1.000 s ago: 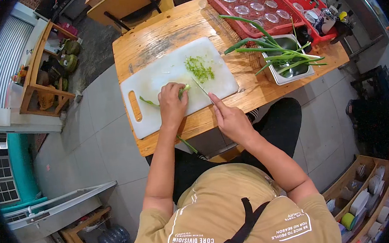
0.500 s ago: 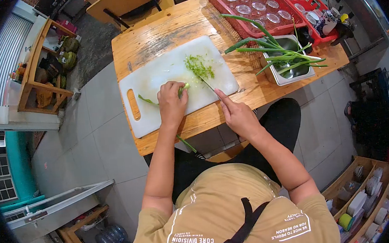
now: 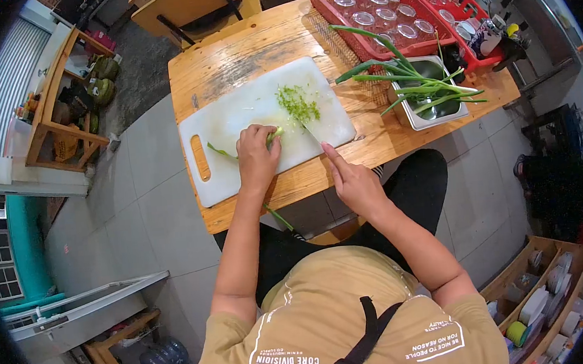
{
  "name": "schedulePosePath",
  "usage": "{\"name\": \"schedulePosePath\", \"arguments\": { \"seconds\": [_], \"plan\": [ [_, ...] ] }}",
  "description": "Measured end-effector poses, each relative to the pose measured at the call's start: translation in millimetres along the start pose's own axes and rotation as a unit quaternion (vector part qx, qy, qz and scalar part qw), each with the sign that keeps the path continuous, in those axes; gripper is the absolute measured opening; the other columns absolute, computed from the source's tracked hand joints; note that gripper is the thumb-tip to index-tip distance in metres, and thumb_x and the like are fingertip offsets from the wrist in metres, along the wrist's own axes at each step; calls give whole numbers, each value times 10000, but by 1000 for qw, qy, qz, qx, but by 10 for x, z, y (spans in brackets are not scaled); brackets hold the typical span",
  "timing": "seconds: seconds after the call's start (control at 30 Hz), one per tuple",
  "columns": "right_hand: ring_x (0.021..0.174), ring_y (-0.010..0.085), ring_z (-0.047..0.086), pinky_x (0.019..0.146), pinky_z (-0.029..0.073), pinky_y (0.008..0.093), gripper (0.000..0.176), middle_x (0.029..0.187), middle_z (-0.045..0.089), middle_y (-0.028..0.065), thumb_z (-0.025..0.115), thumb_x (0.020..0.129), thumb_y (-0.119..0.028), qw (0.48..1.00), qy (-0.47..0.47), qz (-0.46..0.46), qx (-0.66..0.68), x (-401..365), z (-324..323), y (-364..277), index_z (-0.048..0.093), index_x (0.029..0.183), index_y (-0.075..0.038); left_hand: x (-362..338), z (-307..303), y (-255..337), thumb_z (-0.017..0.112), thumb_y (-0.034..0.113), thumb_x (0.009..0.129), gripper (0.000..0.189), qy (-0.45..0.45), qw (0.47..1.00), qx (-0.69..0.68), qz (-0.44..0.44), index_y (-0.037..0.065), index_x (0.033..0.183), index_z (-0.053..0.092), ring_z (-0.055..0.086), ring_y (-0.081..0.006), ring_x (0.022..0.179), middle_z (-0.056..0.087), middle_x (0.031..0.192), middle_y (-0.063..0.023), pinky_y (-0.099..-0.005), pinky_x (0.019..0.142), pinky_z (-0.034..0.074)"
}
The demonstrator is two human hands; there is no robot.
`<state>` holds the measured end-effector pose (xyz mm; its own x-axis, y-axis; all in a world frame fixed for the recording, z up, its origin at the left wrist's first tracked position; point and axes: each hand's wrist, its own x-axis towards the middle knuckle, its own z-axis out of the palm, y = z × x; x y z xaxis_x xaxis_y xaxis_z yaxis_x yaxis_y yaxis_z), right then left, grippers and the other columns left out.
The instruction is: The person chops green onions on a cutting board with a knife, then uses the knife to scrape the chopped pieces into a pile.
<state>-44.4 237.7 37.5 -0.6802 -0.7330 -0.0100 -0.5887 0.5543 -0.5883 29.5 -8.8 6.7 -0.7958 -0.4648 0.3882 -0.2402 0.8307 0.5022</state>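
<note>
My left hand is closed around spring onions on the white cutting board. Their cut ends poke out on its right, and green leaves trail to its left and below the table edge. In my right hand is a knife, its blade slanting toward the upper left with the tip at the board. Chopped spring onion lies in a loose pile just beyond the blade. The handle is mostly hidden inside my fingers.
Whole spring onions lie across a metal container at the table's right. Behind it, a red basket holds several upturned glasses, and a second red basket stands beside it. A wooden chair is at the far side.
My right hand and the knife have shifted slightly down and toward me, away from the chopped pile. My left hand stays nearly in place on the spring onions.
</note>
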Motion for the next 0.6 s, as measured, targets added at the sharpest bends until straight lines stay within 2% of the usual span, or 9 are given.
{"name": "schedulePosePath", "arguments": {
  "seconds": [0.07, 0.27, 0.5, 0.6],
  "plan": [
    [668, 469, 684, 668, 544, 583, 508, 707, 676, 259, 532, 1127, -268, 999, 17, -24, 46, 21, -75, 15, 494, 1626, -183, 11, 10, 12, 770, 154, 919, 200, -1, 1000, 0, -1, 73, 1100, 746, 633, -348, 1105, 688, 1104, -119, -477, 993, 494],
    [681, 475, 686, 682, 538, 597, 507, 725, 679, 272, 540, 1123, -280, 1000, 6, 1, 13, 88, -72, 27, 499, 1622, -199, 4, 20, 28, 781, 136, 902, 189, 9, 1000, -2, -6, 78, 1081, 763, 628, -320, 1096, 692, 1099, -97, -468, 974, 478],
    [698, 479, 692, 691, 551, 595, 511, 734, 689, 270, 535, 1121, -279, 999, 13, 12, 34, 132, -56, 51, 492, 1626, -207, 2, 31, 16, 771, 148, 917, 190, -4, 1000, -4, -4, 72, 1090, 751, 633, -338, 1103, 688, 1100, -108, -467, 991, 493],
    [707, 478, 694, 699, 559, 590, 516, 747, 696, 266, 529, 1122, -278, 1000, 12, 2, 18, 163, -24, 12, 480, 1630, -206, 19, 70, -10, 776, 145, 911, 180, 14, 1000, 2, 7, 88, 1082, 765, 628, -312, 1096, 691, 1098, -90, -464, 969, 478]
  ]
}}
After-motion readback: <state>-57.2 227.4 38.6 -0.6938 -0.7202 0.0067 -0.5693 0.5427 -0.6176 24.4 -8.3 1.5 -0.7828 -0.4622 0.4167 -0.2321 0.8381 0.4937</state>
